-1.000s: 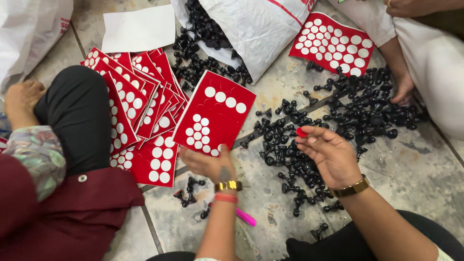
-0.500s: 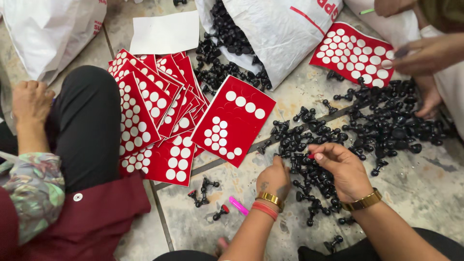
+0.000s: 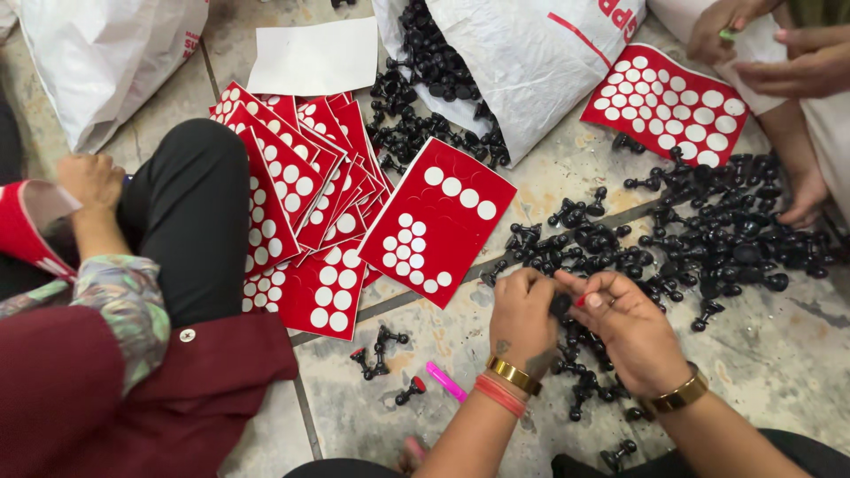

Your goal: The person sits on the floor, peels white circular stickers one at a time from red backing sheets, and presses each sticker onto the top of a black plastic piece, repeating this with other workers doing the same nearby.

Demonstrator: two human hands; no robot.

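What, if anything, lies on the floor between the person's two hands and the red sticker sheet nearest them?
Nothing blocks the way. Left hand and right hand meet on a small black piece; only bare tile floor separates them from the red sticker sheet.

A: The small black pieces (image 3: 708, 248) look like glossy moulded plastic; the red sheets (image 3: 438, 221) seem smooth paper with white round stickers.

B: The floor (image 3: 779, 354) looks like rough, mottled stone, and the far white sacks (image 3: 531, 62) like woven plastic.

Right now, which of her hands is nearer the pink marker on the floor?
Left. The left hand is just right of the pink marker; the right hand lies farther right, beyond it.
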